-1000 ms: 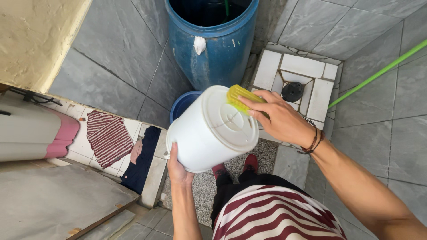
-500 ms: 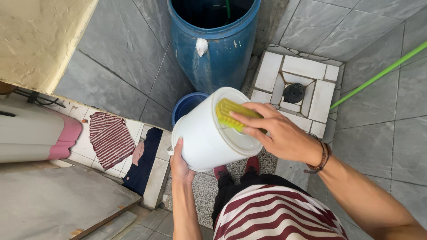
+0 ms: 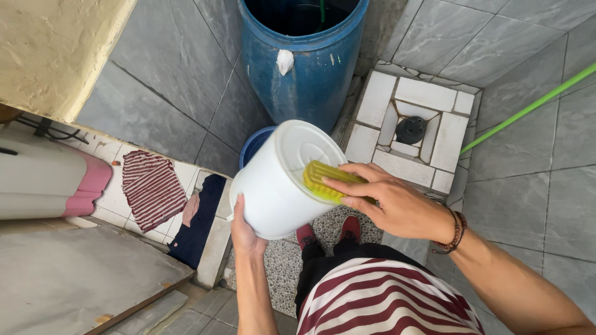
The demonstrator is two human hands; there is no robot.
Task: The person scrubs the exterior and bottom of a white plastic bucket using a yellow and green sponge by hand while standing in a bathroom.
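Right hand (image 3: 391, 201), fingers clenched on the yellow scrub brush (image 3: 324, 180), has slid it from the upper edge of the white bucket's (image 3: 276, 186) base down to the lower right rim; the scrubbing stroke is mid-pass. Left hand (image 3: 243, 231) grips the bucket's side from below, holding it tilted above the pebbled floor (image 3: 282, 263), near the blue barrel (image 3: 304, 68)

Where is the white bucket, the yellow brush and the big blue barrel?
white bucket (image 3: 270, 186): head view, on its side wall.
yellow brush (image 3: 320, 180): head view, on its back, left of the fingers.
big blue barrel (image 3: 310, 74): head view, on its outer front wall.
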